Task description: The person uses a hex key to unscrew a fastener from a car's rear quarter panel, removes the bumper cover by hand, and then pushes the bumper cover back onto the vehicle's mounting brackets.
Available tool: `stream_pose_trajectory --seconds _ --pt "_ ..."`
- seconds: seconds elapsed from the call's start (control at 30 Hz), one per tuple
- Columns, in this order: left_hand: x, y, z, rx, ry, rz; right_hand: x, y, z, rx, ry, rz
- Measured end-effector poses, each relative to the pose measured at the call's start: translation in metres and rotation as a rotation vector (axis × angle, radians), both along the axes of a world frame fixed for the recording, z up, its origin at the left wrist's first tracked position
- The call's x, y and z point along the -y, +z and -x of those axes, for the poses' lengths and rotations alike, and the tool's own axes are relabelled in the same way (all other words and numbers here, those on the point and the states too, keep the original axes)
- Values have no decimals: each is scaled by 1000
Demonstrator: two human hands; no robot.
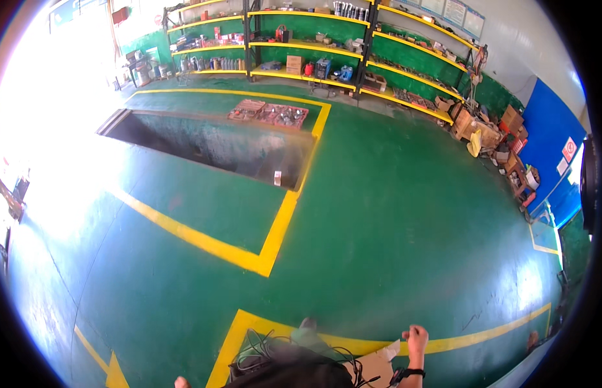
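Note:
At the lower right my right hand (415, 337) is raised in front of me with its fingers curled closed. Whatever may be inside the fist is hidden. A dark band circles that wrist. Just left of the hand is a flat piece of brown cardboard (378, 366); whether the two touch, I cannot tell. Only a small part of my left hand (182, 383) shows at the bottom edge, its fingers out of sight. Dark cables (259, 343) loop in front of my dark clothing (294, 370) between the hands.
Green floor with yellow lines (262, 264) surrounds a long sunken pit (213, 145). A small box (277, 177) shows at the pit's near right end. Trays of parts (283, 116) lie along its far edge. Yellow shelves (307, 45) line the back; cartons (479, 129) crowd the right wall.

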State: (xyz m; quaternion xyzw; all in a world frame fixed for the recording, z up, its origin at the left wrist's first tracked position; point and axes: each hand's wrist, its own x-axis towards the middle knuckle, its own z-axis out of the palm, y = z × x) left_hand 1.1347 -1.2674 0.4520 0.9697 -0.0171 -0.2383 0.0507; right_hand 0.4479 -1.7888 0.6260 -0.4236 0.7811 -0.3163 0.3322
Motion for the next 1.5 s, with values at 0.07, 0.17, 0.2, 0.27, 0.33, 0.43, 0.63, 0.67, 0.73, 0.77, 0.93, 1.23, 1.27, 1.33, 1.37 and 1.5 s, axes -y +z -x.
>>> stream_pose_trajectory --seconds 0.07,0.17,0.2,0.27,0.33,0.43,0.63,0.67,0.73,0.77,0.93,1.23,1.27,1.33,1.37,1.5 --pt "44 -3 21 -197 419 203 89 12 -28 67 149 174" --pt "126 -26 21 -366 878 758 223 67 -84 -35 425 54" --pt "157 -41 20 -474 974 915 263 85 -103 -62 522 0" --pt "277 -37 26 -306 923 804 324 103 -131 -70 470 74" --pt "387 -21 23 -271 867 735 382 103 -143 -53 432 117" --pt "500 -54 -10 -324 661 729 460 92 -136 -81 332 126" --pt "738 -96 -83 46 -815 123 519 35 -13 -23 -299 116" --pt "778 -98 -98 168 -930 128 526 19 13 8 -383 111" --pt "876 -77 -108 120 -594 391 550 6 29 31 -504 18" --pt "967 -9 -88 -127 -129 557 542 15 40 4 -575 -63" --pt "1167 69 -86 15 -395 585 651 37 -11 -771 247 -164" --pt "1237 -51 -44 -379 156 349 1092 7 -30 101 -111 -192" --pt "1280 -11 -26 -338 355 495 1135 28 -46 86 -92 -142" --pt "1320 2 -9 -312 613 619 1230 53 -83 58 33 -71" --pt "1329 -5 -12 -349 654 596 1275 64 -103 36 117 -51" --pt "1351 -88 -20 -220 397 462 1415 94 -194 182 278 -10"
